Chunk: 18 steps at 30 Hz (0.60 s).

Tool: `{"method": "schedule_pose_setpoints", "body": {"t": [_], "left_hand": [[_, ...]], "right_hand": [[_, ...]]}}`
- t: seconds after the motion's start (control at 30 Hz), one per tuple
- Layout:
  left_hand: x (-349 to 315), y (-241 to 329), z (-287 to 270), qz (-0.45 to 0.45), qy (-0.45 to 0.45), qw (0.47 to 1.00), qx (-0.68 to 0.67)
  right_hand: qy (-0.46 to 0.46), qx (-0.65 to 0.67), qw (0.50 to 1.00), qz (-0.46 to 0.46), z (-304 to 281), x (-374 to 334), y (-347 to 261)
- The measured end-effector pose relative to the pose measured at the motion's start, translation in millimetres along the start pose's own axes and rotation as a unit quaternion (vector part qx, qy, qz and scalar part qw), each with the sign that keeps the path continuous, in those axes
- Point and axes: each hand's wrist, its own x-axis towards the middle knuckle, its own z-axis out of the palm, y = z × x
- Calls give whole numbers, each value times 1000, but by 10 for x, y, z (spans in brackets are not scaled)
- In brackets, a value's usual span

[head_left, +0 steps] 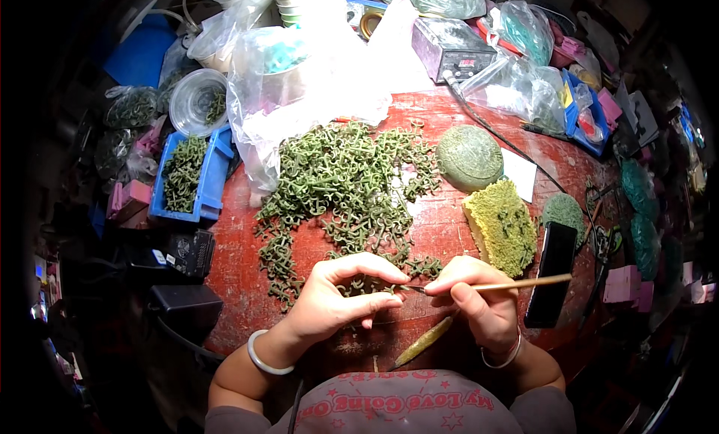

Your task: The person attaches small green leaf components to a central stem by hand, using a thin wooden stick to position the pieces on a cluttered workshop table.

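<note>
My left hand point(329, 295) is closed in a pinch, thumb and forefinger meeting on a small green curled piece point(395, 289) that mostly hides between the fingertips. My right hand point(483, 299) grips a thin tool with a pale wooden handle point(535, 282). Its dark, fine tip points left and reaches the left fingertips; whether it touches the piece I cannot tell. Beyond both hands spreads a large pile of small green curled pieces point(337, 172) on the red worn table point(240, 277). Near my body lies a yellowish, slender pointed object point(423, 343).
Right of the pile sit a round green block point(470, 158), a yellow-green sponge point(503, 228) and a black smartphone point(552, 277). A blue bin point(216, 172) of green pieces stands left. Behind are plastic bags point(255, 97) and a control box point(453, 50) with a trailing cable point(509, 138).
</note>
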Motion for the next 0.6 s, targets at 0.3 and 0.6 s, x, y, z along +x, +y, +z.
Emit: {"method": "schedule_pose_setpoints", "body": {"t": [0.3, 0.6], "left_hand": [[-5, 8, 0, 24, -2, 999, 36], [-8, 45, 57, 8, 28, 999, 14]], "right_hand": [[-45, -157, 982, -98, 48, 43, -46], [-49, -139, 987, -70, 41, 30, -39]]}}
